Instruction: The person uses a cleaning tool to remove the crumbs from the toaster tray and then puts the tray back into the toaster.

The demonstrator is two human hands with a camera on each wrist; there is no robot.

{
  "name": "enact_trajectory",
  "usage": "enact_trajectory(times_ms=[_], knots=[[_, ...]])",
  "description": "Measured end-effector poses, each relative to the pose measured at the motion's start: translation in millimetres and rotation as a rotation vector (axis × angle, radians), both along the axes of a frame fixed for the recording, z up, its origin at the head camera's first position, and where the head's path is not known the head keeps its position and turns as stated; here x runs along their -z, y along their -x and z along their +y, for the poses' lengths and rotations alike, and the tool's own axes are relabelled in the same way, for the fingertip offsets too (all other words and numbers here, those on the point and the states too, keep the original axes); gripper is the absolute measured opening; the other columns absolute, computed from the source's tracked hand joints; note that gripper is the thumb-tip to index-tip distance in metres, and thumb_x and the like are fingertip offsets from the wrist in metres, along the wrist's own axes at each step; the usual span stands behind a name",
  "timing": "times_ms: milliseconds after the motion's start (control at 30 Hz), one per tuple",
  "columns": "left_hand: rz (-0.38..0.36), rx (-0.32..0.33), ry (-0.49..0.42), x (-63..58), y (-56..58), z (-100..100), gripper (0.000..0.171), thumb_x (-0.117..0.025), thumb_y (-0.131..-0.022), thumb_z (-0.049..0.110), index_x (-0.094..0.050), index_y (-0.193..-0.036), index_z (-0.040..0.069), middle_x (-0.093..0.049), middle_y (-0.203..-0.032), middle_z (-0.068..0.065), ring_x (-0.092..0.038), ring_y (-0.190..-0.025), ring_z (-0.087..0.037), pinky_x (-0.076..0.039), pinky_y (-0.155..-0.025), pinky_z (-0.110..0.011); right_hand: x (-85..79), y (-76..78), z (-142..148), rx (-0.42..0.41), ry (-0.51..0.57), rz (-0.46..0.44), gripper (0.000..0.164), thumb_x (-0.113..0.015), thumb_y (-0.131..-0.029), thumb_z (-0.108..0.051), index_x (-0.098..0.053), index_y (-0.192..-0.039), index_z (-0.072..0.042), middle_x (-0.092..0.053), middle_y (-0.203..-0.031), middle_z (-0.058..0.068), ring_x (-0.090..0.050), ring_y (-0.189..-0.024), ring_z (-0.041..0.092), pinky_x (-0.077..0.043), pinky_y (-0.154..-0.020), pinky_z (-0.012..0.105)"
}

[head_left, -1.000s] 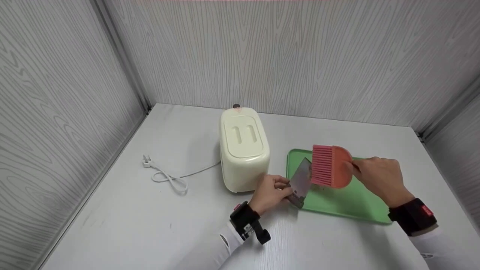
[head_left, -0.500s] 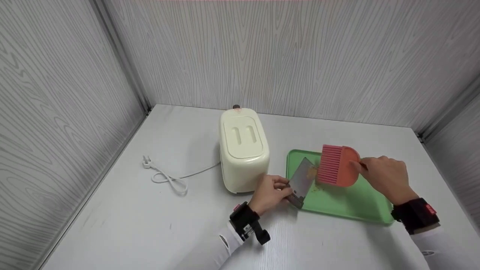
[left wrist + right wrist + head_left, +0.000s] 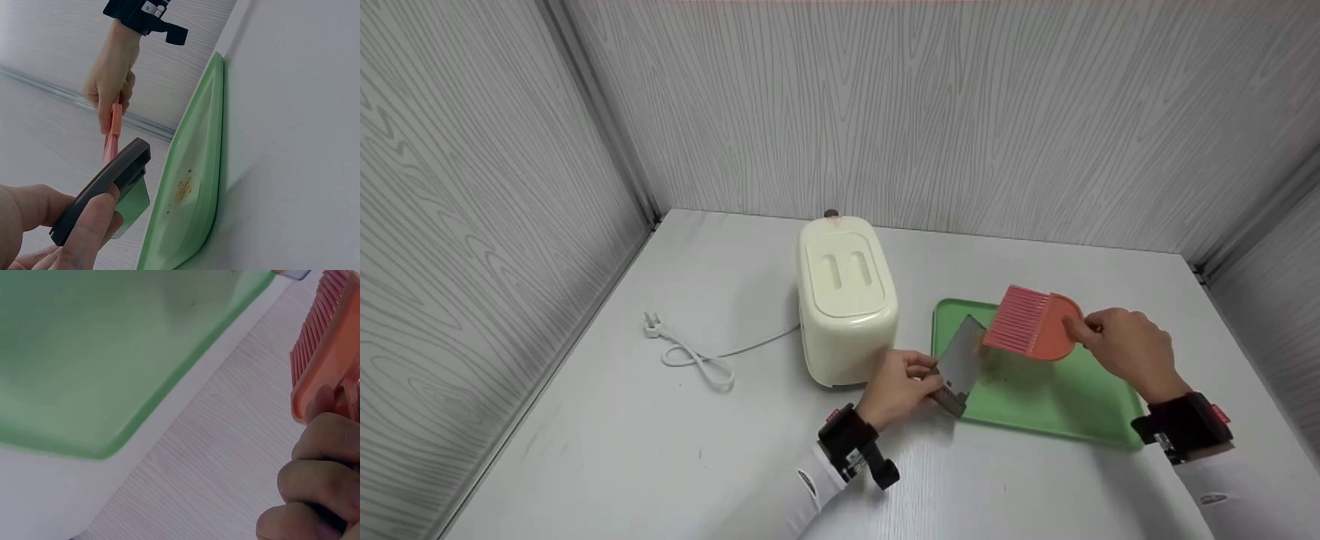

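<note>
At four o'clock, over the green tray [image 3: 1065, 409], my left hand [image 3: 896, 390] pinches the metal scraper [image 3: 962, 356] and my right hand [image 3: 1132, 349] grips the brush [image 3: 1031, 324]. I'd steady the scraper and stroke lightly, lest crumbs [image 3: 183, 190] scatter.

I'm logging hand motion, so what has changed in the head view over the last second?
The right hand has shifted right with the brush, which is now tilted, its bristles angled down-left. Nothing was taken hold of or let go. The left hand, scraper, green tray and cream appliance stayed put.
</note>
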State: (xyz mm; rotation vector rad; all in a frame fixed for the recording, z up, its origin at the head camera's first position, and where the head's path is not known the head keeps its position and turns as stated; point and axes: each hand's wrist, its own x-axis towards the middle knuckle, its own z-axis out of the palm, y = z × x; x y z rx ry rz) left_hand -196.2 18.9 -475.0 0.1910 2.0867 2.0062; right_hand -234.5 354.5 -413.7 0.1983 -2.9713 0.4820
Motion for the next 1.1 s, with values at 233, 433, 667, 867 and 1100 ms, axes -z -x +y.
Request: enact_trajectory(times_ms=[233, 433, 667, 867, 1100], knots=[[-0.013, 0.000, 0.014, 0.6, 0.6, 0, 0.028, -0.072, -0.091, -0.003, -0.071, -0.118, -0.008, -0.079, -0.108, -0.023, -0.072, -0.080, -0.013, -0.067, -0.070, -0.025, 4.2, 3.2, -16, 0.001, 0.064, -0.085, 0.055, -0.054, -0.106, -0.054, -0.064, -0.064, -0.019, -0.060, -0.063, -0.002, -0.045, -0.058, 0.014, -0.027, -0.045, 0.027], [-0.015, -0.001, 0.006, 0.5, 0.6, 0, 0.028, -0.072, -0.091, -0.002, -0.070, -0.118, -0.009, -0.078, -0.108, -0.023, -0.071, -0.078, -0.012, -0.067, -0.071, -0.025, 11.1, 2.8, -17, -0.002, 0.080, -0.145, 0.058, -0.054, -0.106, -0.055, -0.067, -0.067, -0.015, -0.062, -0.064, -0.001, -0.045, -0.057, 0.014, -0.028, -0.045, 0.027], [-0.006, -0.008, -0.002, -0.1, 2.4, 0, 0.028, -0.072, -0.091, -0.003, -0.070, -0.118, -0.010, -0.078, -0.109, -0.025, -0.072, -0.079, -0.014, -0.069, -0.073, -0.031, 16.7, -0.6, -9, -0.006, 0.080, -0.194, 0.060, -0.053, -0.106, -0.055, -0.073, -0.071, -0.012, -0.072, -0.076, 0.008, -0.046, -0.060, 0.015, -0.030, -0.047, 0.027], [0.002, -0.008, -0.013, 0.5, 3.0, -1, 0.028, -0.072, -0.090, -0.003, -0.071, -0.117, -0.010, -0.078, -0.109, -0.025, -0.072, -0.080, -0.014, -0.067, -0.069, -0.026, 17.1, -1.7, -1, -0.005, 0.059, -0.218, 0.058, -0.052, -0.106, -0.057, -0.078, -0.078, -0.012, -0.076, -0.084, 0.010, -0.050, -0.063, 0.016, -0.034, -0.049, 0.029], [0.009, -0.010, -0.012, 1.7, 3.6, -1, 0.027, -0.071, -0.089, -0.004, -0.071, -0.115, -0.010, -0.078, -0.108, -0.024, -0.071, -0.081, -0.013, -0.066, -0.066, -0.024, 17.2, -4.3, 9, -0.010, 0.043, -0.219, 0.057, -0.052, -0.106, -0.056, -0.079, -0.081, -0.012, -0.076, -0.083, 0.009, -0.050, -0.063, 0.017, -0.035, -0.049, 0.030]])
